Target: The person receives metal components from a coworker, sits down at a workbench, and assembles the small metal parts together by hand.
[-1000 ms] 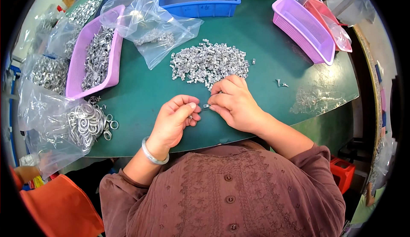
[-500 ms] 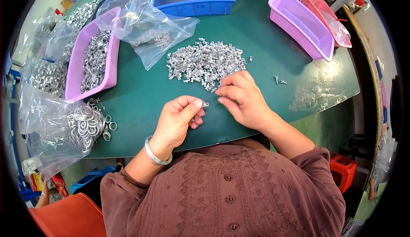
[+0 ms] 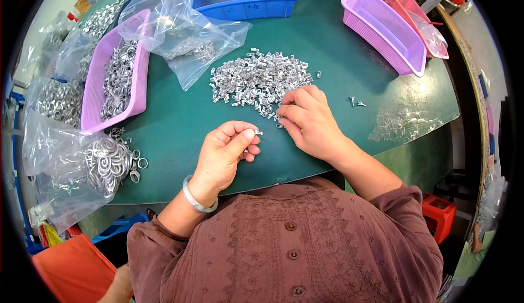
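Between thumb and forefinger, my left hand (image 3: 225, 149) pinches a small silver metal fitting (image 3: 258, 133) over the near part of the table. Its other fingers curl beneath, with a bit of metal showing among them. My right hand (image 3: 310, 118) has its fingers bent and drawn together at the near right edge of a pile of small silver metal fittings (image 3: 259, 79). Its fingertips touch the pile; whatever they grip is hidden. One loose fitting (image 3: 280, 126) lies by the right thumb.
A purple basket (image 3: 141, 93) of metal rings and clear bags (image 3: 52, 139) of rings stand left. Behind are a clear bag (image 3: 191, 65) and a blue tray (image 3: 245, 11). Another purple basket (image 3: 385, 33) and two small screw-like pieces (image 3: 356, 102) are right. Another person's arm (image 3: 119, 287) shows lower left.
My right hand's fingers have shifted slightly onto the pile's edge, uncovering a loose fitting by the thumb. My left hand keeps its pinch. Another person's arm has appeared at lower left.
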A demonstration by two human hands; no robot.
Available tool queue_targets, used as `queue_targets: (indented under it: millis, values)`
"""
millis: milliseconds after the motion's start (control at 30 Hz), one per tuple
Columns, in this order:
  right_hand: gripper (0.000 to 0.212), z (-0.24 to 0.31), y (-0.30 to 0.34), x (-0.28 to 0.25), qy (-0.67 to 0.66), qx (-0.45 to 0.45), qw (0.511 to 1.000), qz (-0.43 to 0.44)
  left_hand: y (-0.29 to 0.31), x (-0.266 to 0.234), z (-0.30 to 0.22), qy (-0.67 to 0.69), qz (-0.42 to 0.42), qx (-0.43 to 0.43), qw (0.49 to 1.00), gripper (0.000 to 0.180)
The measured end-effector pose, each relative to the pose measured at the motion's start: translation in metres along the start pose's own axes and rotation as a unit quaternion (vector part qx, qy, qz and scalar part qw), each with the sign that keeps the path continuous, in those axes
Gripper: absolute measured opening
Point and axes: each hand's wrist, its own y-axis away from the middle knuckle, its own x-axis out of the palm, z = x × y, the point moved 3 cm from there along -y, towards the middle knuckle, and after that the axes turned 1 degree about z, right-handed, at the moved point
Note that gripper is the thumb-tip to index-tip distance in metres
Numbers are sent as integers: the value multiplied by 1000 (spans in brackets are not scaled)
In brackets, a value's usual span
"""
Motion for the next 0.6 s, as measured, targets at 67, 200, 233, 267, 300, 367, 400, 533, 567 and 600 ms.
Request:
queue_targets:
  millis: [67, 200, 233, 267, 300, 367, 400, 533, 567, 600]
  values:
    - [15, 1, -2, 2, 16, 6, 1000, 5, 0, -1, 0, 15, 9, -3, 1000, 10]
    - [16, 5, -5, 7, 55, 23, 998, 22, -2, -2, 1, 75, 22, -20, 997, 9]
    - [16, 6, -6, 8, 56, 24, 998, 23, -2, -2, 2, 80, 27, -26, 996, 8]
    - [15, 7, -7, 9, 69, 27, 997, 30, -2, -3, 2, 81, 27, -26, 996, 8]
    - [15, 8, -8, 10, 82, 29, 996, 37, -2, -4, 3, 88, 33, -25, 995, 8]
    - [14, 8, -9, 12, 78, 23, 996, 43, -3, -5, 4, 95, 38, -23, 994, 8]
    - [13, 7, -10, 13, 74, 19, 996, 49, -3, -6, 4, 112, 46, -19, 993, 9]
    - [11, 5, -10, 14, 68, 12, 996, 47, -4, -7, 4, 122, 49, -16, 991, 13]
    - [9, 5, -9, 12, 48, 17, 998, 40, -4, -7, 4, 122, 49, -15, 991, 13]
    - [8, 5, -10, 11, 28, 21, 999, 34, -5, -6, 4, 86, 32, -18, 996, 13]
